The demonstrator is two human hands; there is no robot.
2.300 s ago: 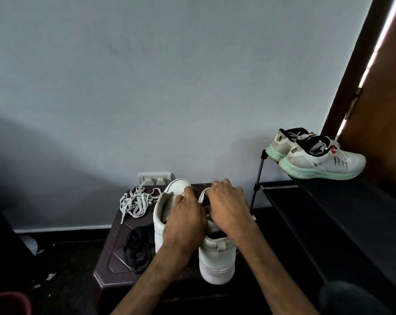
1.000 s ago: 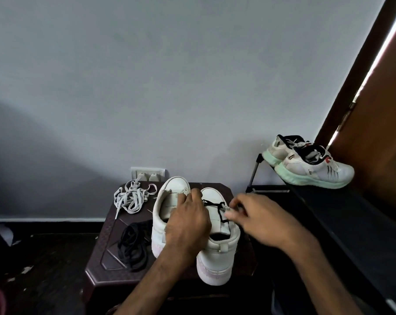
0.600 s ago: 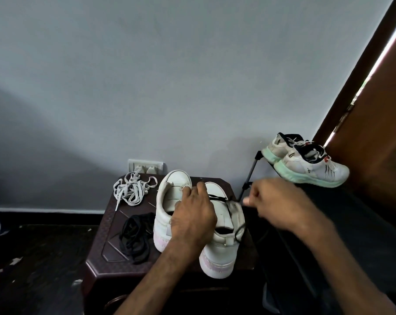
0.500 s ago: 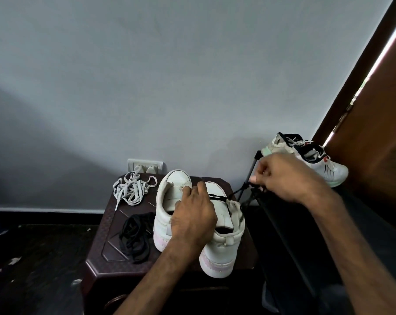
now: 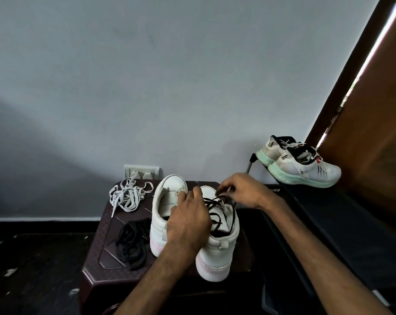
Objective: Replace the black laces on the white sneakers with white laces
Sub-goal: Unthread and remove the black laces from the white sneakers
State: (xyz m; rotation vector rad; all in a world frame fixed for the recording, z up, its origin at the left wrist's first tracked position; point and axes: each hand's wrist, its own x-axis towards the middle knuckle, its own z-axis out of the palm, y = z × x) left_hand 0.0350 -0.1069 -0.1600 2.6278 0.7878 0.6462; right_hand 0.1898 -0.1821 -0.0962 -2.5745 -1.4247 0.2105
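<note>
Rests the left hand [image 5: 188, 223] knuckles-up across two white leather sneakers side by side on a dark brown plastic stool [image 5: 101, 253]; fingers bent over the fronts, cannot tell whether clasping anything beneath. Pinches with the right hand [image 5: 240, 189], thumb and fingertips closed, a strand of thin black lace [image 5: 215, 214] above the toe of the right-hand sneaker [image 5: 217, 253], slack loops spilling over its tongue. Beside it, touching, the left-hand sneaker [image 5: 167, 201]. Further left on the stool, a tangle of flat white laces [image 5: 126, 196] near the wall and a heap of loose black laces [image 5: 131, 242] nearer. Off right, on a black rack [image 5: 329, 212], white mesh running shoes with mint-green soles [image 5: 299, 167].
</note>
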